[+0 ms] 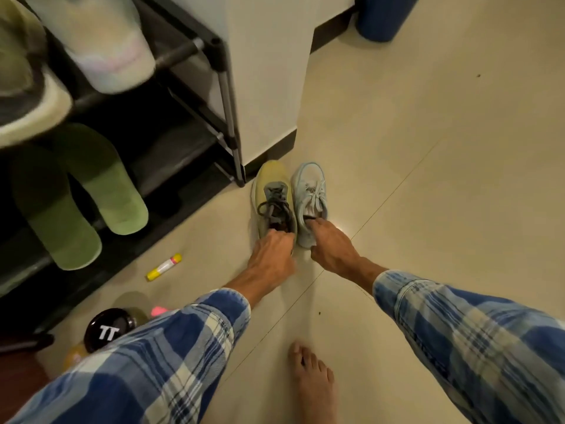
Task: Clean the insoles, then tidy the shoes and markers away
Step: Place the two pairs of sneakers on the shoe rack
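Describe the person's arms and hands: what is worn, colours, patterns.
The left hand and right hand are bare: no gloves, no watch showing. The left sleeve and right sleeve are long, plaid in blue, white and cream, with cuffs that stop short of the wrists.

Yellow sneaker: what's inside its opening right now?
Fingers of the left hand curl into the yellow sneaker. Around them only dark interior shows; any insole is hidden by the hand.

2 shoes side by side on floor, marker left, beside rack
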